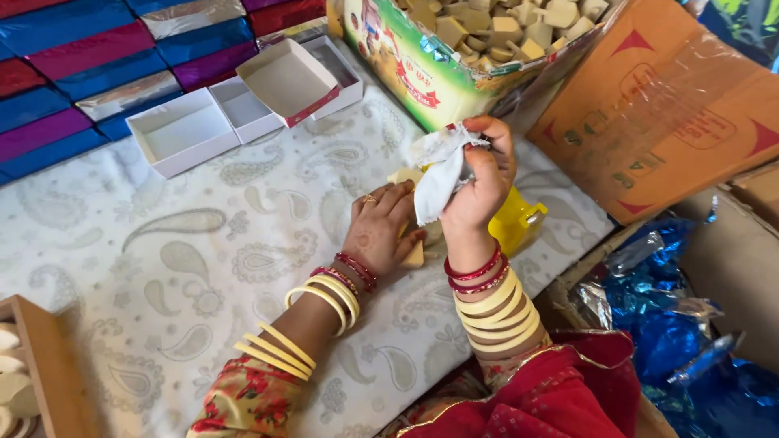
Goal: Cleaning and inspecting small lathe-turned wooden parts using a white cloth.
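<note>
On the paisley cloth [162, 268] mid-scene, left hand [380, 231] presses flat, fingers together, on a pale beige block [414, 256], while right hand [485, 174] just beside it pinches a crumpled white cloth [438, 174].

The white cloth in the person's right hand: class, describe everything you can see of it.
The white cloth looks like thin, soft, crumpled fabric. The right hand pinches its bunched top between fingers and thumb, and the rest hangs down in a loose fold toward the left hand. It is held above the paisley-patterned table cover, just in front of a yellow object.
</note>
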